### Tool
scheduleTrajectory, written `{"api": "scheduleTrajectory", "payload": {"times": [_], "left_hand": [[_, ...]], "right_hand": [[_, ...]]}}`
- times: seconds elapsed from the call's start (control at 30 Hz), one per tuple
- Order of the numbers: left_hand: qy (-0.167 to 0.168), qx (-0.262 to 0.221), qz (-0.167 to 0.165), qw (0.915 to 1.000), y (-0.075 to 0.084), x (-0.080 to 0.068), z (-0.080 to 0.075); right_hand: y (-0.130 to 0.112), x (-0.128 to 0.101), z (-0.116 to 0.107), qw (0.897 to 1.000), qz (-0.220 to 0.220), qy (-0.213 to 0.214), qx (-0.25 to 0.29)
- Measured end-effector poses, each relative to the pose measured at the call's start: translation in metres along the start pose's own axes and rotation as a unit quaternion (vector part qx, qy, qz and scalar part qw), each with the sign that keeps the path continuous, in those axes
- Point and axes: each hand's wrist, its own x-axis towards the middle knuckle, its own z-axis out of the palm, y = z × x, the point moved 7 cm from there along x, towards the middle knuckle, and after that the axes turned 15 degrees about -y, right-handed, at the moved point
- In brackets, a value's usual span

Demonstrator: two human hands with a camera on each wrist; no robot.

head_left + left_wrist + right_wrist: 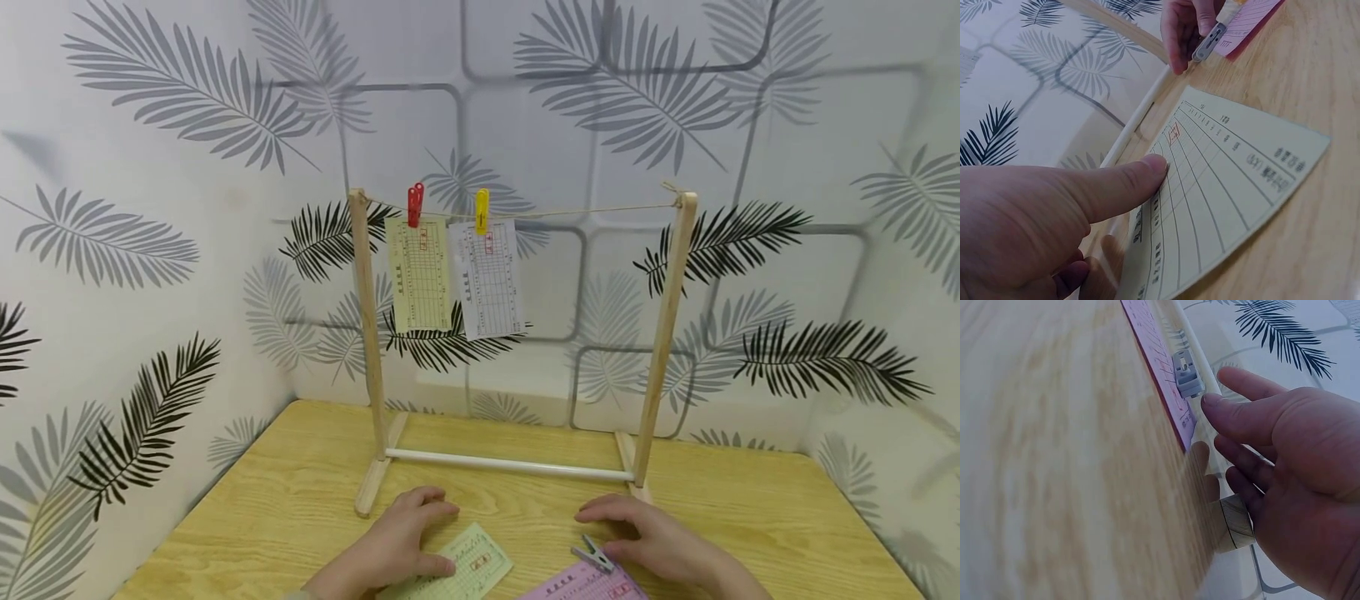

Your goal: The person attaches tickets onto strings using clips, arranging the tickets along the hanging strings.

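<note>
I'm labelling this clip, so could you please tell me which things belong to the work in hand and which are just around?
In hand: green slip, pink slip, grey clip.
Around: hung slips, rack.

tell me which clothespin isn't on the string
The grey clothespin. It lies on the pink slip on the table, by the right hand. The red and yellow ones are both clipped to the string, each holding a hanging slip.
</note>
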Motion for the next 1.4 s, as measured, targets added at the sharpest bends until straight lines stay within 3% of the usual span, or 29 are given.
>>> {"api": "scheduleTrajectory", "payload": {"times": [0.23, 0.6, 0.97, 1.4], "left_hand": [[0.004, -0.011, -0.002, 0.9999, -0.001, 0.005, -0.003], [0.001, -0.023, -0.006, 0.9997, -0.006, 0.015, -0.006], [0.007, -0.028, -0.002, 0.9996, -0.005, 0.019, -0.009], [0.024, -0.036, -0.007, 0.999, -0.005, 0.021, -0.008]], "right_hand": [[0.002, 0.003, 0.001, 1.0, 0.008, -0.009, -0.009], [-0.003, 0.002, 0.003, 0.998, -0.021, -0.003, -0.056], [-0.001, -0.001, 0.004, 0.999, 0.012, -0.003, -0.044], [-0.001, -0.001, 0.006, 1.0, 0.001, -0.025, 0.011]]}}
